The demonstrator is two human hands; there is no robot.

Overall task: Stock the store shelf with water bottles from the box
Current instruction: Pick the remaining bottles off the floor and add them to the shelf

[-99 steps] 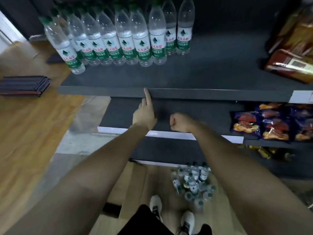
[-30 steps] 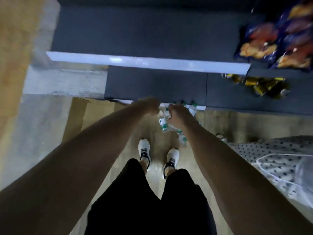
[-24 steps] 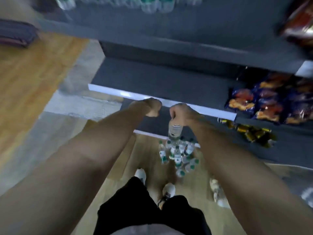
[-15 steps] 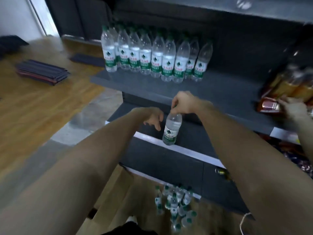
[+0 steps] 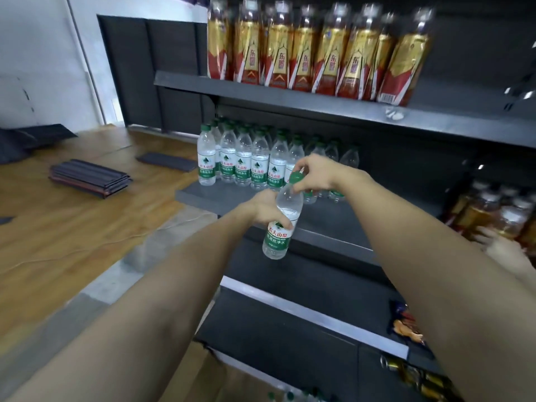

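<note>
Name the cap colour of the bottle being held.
Green, on the held bottle; seen in the head view.

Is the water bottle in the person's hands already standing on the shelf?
No, the water bottle hangs tilted in front of the shelf, with the left hand round its body and the right hand pinching its cap.

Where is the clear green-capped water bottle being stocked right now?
Head view, centre: clear green-capped water bottle held in both hands before the grey middle shelf, right of the shelved bottle row.
</note>
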